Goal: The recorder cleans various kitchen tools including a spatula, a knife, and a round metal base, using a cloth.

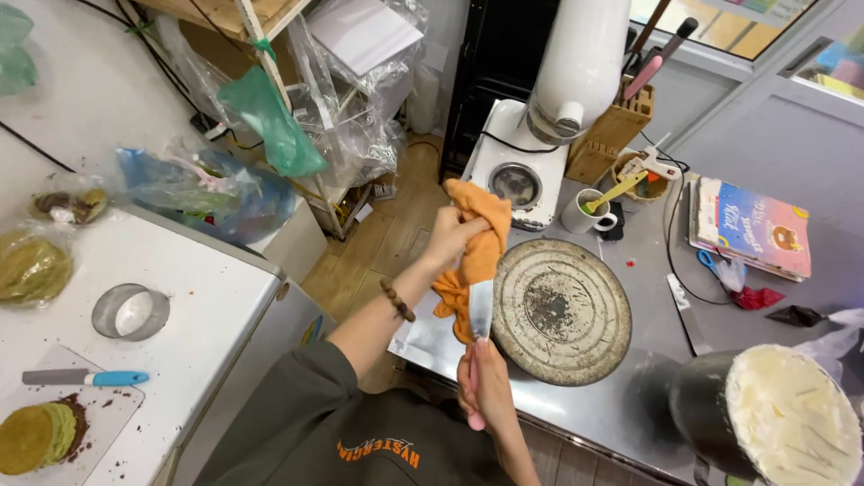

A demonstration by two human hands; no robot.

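Left hand (450, 236) closed on an orange cloth (474, 256), bunched and hanging down over a spatula blade (481, 309). Right hand (486, 382) gripping the spatula by its pink handle, blade pointing up into the cloth — both held in the air above the near left edge of the steel worktop (621, 405).

Just right of the blade: round metal turntable (561, 310), crumb-stained at centre, flat on the worktop. Near right corner — dark bowl of white cream (774, 418). Far edge: white stand mixer (549, 117), white mug (585, 214), wooden knife block (616, 135). Books (751, 225) at the far right.

Separate white counter (207, 297) to the left carries a metal ring (130, 311) and a blue-handled knife (85, 378).
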